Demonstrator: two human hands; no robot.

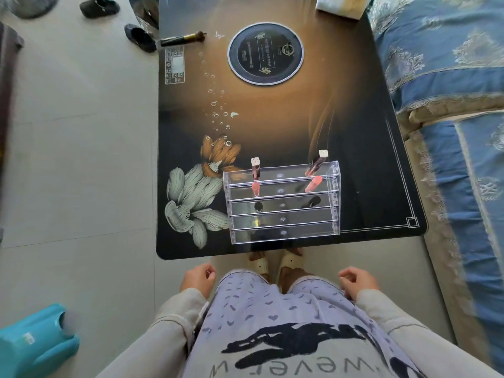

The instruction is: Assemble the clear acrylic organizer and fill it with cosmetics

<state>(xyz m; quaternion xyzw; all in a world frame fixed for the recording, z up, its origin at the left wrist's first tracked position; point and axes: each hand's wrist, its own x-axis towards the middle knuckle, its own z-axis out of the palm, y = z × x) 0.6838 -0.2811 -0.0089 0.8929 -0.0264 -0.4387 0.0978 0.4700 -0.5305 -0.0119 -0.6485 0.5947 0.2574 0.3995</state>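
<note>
Shirt (286, 364): down at 6 o'clock, big pale letters, upside-down from here, reading roughly "Wever", with one more "w" beside them and the edge cutting them off.
Round disc (265, 53): up at 12 o'clock on the bench (354, 148), lines of gold print, too small to read.
Control panel (174, 65): at 11 o'clock, only tiny icons, nothing legible.

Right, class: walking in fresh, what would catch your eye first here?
The clear acrylic organizer stands at the near edge of the dark table, the left tube and right tube of lip gloss poking from its back row. Farther back sits a round black disc. The left hand and right hand hang empty by the legs.
</note>
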